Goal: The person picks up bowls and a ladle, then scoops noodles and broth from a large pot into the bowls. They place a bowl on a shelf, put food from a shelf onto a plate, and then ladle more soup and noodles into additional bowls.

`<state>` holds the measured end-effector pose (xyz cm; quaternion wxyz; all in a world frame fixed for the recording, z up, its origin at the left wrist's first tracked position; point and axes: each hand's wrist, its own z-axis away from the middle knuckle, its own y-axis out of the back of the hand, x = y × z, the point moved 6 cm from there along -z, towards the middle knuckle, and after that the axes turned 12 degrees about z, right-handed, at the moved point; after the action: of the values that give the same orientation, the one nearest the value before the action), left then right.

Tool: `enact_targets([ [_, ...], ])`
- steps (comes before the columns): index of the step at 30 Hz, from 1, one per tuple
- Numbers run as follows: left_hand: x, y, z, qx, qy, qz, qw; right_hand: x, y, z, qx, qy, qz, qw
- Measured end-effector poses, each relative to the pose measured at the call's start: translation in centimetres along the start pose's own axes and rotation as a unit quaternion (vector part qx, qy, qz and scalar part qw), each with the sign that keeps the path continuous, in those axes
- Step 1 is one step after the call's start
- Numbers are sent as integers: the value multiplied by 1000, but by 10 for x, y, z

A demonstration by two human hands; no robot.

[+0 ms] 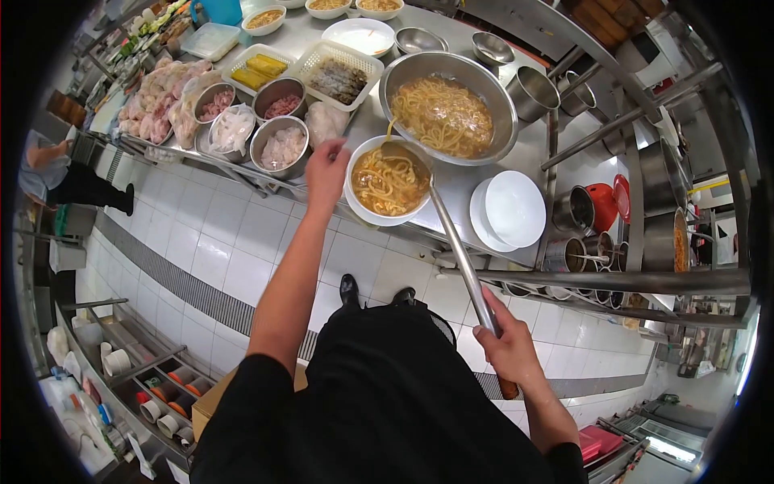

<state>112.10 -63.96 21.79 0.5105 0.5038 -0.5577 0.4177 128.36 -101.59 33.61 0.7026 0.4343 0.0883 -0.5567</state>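
My right hand (508,343) is wrapped around the long handle of a metal ladle (459,242). The ladle's head rests in a white bowl (355,206) of thick yellow noodles (387,184) in brown broth, at the table's near edge. A strand of noodle hangs over that bowl's far rim. Just left of the bowl is my left hand (326,171), its fingers partly bent and apart, with nothing visible in them. Behind the bowl stands a large steel basin (509,133) of noodles in broth. Two stacked white bowls (516,208) sit to the right.
Steel bowls of raw meat (280,149), a basket of grey seafood (337,79) and a heap of raw chicken (157,105) fill the left of the table. A steel rack (629,281) borders the right. Another person (60,169) stands far left.
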Motion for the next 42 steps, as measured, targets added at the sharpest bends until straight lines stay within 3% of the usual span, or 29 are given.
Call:
enact_targets([
  [2,-16,-33,-44,-65,12,-32,997,-7,4,6,88,92,182,975],
  [4,-17,-56,-71,-102,18,-11,995,1,-1,9,115,106,173,972],
  [6,-21,-84,-79,-244,121,-16,962,8,-4,12,120,101,157,975],
  [8,-29,-95,-89,-235,114,2,965,19,-9,13,129,97,129,979],
  [10,-30,-101,-94,-223,77,-141,961,37,-12,12,105,54,27,993],
  [11,-31,-103,-93,-226,75,-143,961,36,-12,12,106,54,23,993],
  [13,-29,-105,-88,-232,65,-166,956,35,-8,12,102,32,-116,988],
  [20,0,-88,-62,-180,21,-241,953,15,27,-25,131,64,-226,963],
  [26,-20,-98,-65,-149,107,-222,958,-6,38,-63,138,67,-248,957],
  [32,9,-95,-41,-219,1,-301,928,-15,51,-81,145,77,-246,955],
  [34,9,-87,-44,-135,-27,-286,948,-19,54,-83,146,83,-245,955],
  [37,-5,-99,-49,-128,38,-268,954,-24,56,-92,154,72,-253,953],
  [42,8,-105,-41,-139,-21,-273,952,-26,62,-97,162,76,-228,957],
])
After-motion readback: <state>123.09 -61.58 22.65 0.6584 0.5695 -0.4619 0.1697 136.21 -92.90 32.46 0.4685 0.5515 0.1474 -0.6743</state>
